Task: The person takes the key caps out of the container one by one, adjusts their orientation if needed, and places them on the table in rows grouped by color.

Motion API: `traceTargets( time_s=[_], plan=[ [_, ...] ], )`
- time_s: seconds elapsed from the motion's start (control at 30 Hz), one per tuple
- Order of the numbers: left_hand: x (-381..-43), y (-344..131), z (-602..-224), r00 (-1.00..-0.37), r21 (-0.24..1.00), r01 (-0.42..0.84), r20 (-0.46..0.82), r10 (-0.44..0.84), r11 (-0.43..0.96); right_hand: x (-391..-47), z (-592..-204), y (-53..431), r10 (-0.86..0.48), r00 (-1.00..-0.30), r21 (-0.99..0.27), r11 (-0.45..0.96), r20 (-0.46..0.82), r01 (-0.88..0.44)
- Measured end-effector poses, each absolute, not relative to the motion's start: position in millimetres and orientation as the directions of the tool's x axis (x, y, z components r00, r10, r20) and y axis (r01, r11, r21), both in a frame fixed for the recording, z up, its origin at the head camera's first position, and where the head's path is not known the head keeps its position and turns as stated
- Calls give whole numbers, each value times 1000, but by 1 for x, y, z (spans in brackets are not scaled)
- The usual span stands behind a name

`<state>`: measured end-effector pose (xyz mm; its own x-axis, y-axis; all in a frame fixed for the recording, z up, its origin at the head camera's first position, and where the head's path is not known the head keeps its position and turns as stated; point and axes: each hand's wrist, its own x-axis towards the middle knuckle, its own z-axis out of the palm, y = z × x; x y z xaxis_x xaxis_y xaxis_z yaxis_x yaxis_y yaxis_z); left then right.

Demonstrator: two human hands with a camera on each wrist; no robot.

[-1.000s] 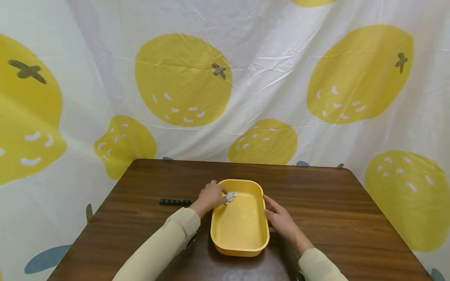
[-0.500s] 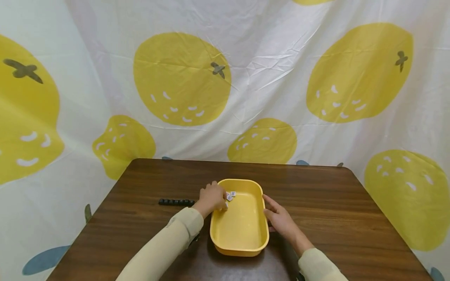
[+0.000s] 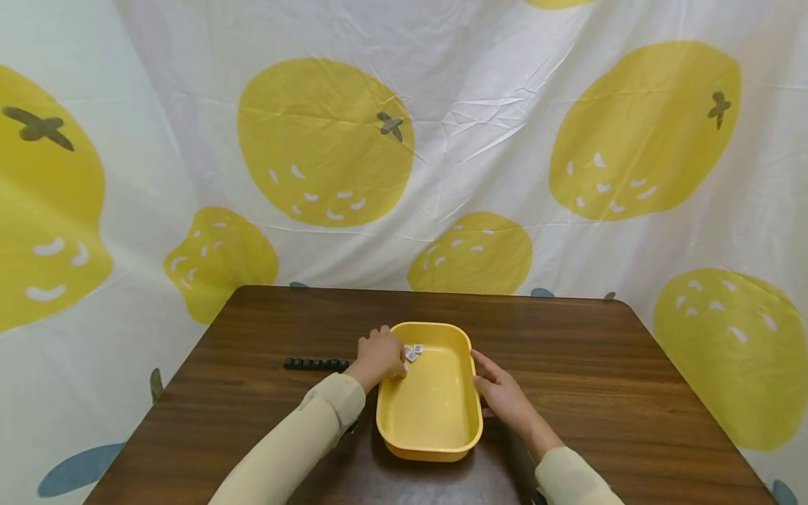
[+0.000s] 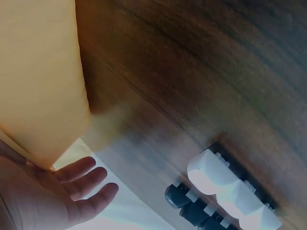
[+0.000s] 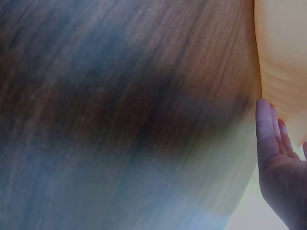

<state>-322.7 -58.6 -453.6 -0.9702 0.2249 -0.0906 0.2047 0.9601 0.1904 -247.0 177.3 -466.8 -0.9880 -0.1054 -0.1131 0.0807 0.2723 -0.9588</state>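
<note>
A yellow tray stands on the table. My left hand reaches over its left rim. Its fingertips are inside, at a small white square piece, which they seem to pinch; the hand partly hides it. Several more such pieces with dark markings lie just beyond. In the left wrist view, three fingers are spread loosely outside the tray, and the rim hides the thumb side. My right hand rests against the tray's right outer wall with straight fingers, also seen in the right wrist view.
Left of the tray lies a row of black key-like blocks. The left wrist view also shows a row of white blocks beside black ones. A lemon-print cloth hangs behind the dark wooden table.
My left fingertips have drawn back slightly toward the near left inside the tray, with one white piece at them, apart from the others. The right hand has stayed against the tray.
</note>
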Motion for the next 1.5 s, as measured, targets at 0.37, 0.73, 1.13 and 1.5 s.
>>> traceTargets(
  time_s=[0.37, 0.73, 1.13, 1.5],
  plan=[
    [-319, -64, -451, -975, 343, 204, -10, 220, 917, -243, -461, 176, -116, -988, -954, 293, -106, 68],
    [-321, -70, -429, -922, 460, 385, 240, 305, 801, -243, -462, 175, -111, -990, -942, 334, -85, 43],
    [-319, -65, -428, -923, 706, 345, 137, 359, 619, -242, -461, 174, -104, -990, -947, 317, -99, 61],
    [-318, -64, -433, -921, 755, 337, 140, 363, 563, -242, -460, 174, -109, -989, -946, 317, -103, 64]
  ],
)
